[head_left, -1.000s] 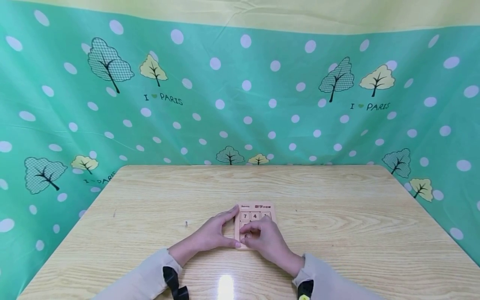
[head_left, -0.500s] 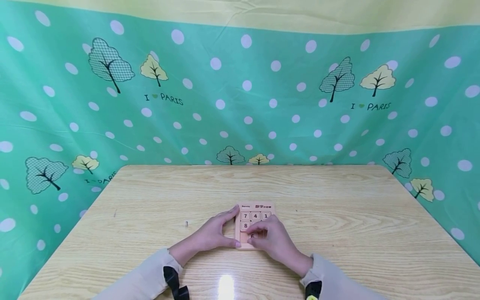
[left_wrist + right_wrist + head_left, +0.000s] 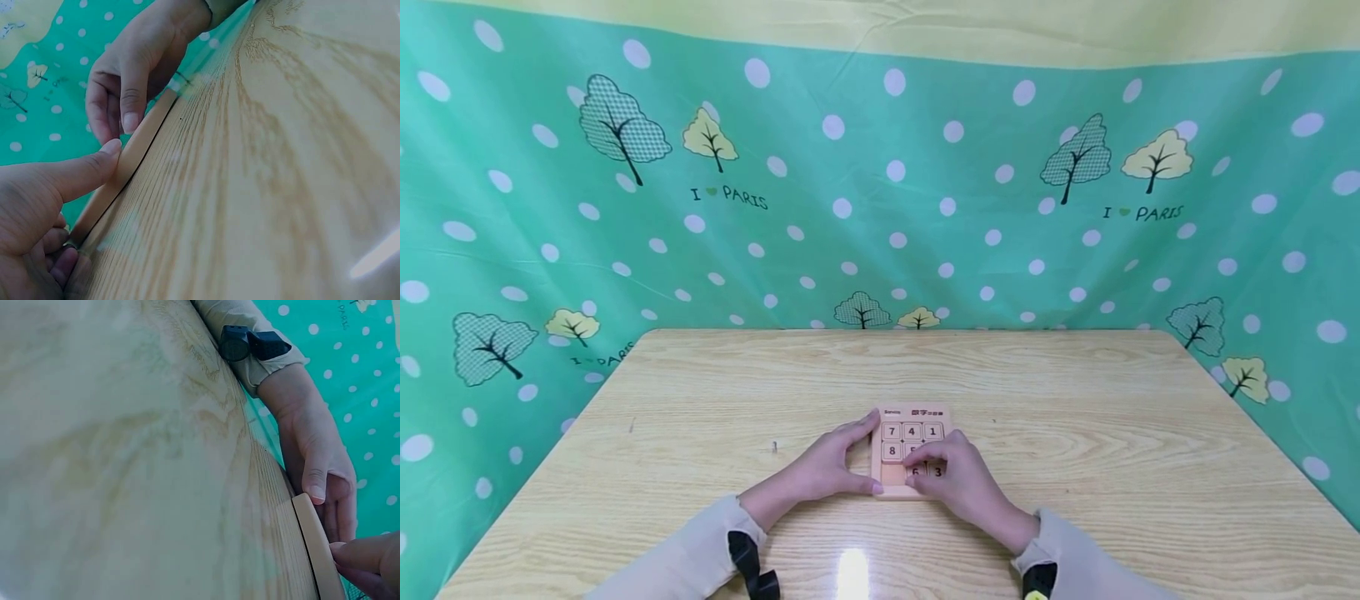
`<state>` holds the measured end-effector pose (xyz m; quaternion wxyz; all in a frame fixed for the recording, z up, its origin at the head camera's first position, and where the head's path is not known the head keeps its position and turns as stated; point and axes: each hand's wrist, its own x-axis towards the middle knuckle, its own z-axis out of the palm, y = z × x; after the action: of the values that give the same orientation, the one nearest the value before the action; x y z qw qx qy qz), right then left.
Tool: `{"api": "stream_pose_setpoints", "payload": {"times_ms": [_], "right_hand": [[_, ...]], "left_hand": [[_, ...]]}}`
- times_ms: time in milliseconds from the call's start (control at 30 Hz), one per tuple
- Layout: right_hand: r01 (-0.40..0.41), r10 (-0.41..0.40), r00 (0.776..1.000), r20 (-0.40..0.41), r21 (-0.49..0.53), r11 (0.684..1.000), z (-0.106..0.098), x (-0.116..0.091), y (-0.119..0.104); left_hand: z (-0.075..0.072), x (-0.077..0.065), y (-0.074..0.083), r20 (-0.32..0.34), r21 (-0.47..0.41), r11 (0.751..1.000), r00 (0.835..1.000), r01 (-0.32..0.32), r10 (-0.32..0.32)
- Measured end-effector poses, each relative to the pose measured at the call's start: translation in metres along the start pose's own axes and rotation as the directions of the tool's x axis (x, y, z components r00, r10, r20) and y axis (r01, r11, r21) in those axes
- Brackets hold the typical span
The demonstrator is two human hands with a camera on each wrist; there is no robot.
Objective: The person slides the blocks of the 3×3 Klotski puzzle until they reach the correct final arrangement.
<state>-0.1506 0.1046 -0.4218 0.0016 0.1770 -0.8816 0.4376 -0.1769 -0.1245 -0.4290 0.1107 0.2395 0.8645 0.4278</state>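
A wooden sliding number puzzle (image 3: pixel 892 476) lies flat on the table. Tiles 7, 4 and 1 form its top row, with tile 8 (image 3: pixel 892 451) under the 7. A bare slot shows at the bottom left. My left hand (image 3: pixel 823 468) grips the frame's left side, its index finger by the upper corner and its thumb at the lower one. My right hand (image 3: pixel 964 483) has thumb and index finger curled onto the number 6 tile (image 3: pixel 915 472), right of the slot. Beside it is the number 3 tile (image 3: pixel 937 472). Fingers partly cover the middle row.
The wood-grain table (image 3: pixel 715 392) spreads around the puzzle. Behind it hangs a green dotted curtain (image 3: pixel 880 208) printed with trees. A bright light reflection lies on the table near the front edge.
My right hand has moved right, and the 6 tile has slid right from the bottom-left corner, baring the slot there. The 3 tile has come into view. My left hand stays in place.
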Motion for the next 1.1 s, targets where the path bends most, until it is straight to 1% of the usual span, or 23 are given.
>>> {"api": "stream_pose_setpoints", "payload": {"times_ms": [133,267,433,733,1100], "right_hand": [[0.008,-0.008,1.0,0.025,0.002,1.0,-0.002,0.001,0.004],[0.025,-0.026,0.999,0.04,0.033,0.999,-0.004,0.005,0.009],[0.041,-0.043,0.999,0.031,0.06,0.997,-0.006,0.011,0.012],[0.054,-0.056,0.998,0.026,0.085,0.995,-0.001,0.023,0.008],[0.072,-0.072,0.997,0.004,0.069,0.995,0.002,0.025,0.011]], "left_hand": [[0.001,0.0,-0.001,0.002,-0.001,1.0,1.0,0.002,-0.002],[0.0,0.0,0.0,0.0,-0.007,1.0,1.0,0.002,-0.002],[0.0,-0.001,-0.001,0.0,-0.001,1.0,1.0,0.001,-0.001],[0.0,0.0,-0.002,-0.004,0.014,1.0,1.0,-0.001,0.001],[0.0,0.0,-0.002,0.002,-0.002,1.0,1.0,-0.005,0.005]]}}
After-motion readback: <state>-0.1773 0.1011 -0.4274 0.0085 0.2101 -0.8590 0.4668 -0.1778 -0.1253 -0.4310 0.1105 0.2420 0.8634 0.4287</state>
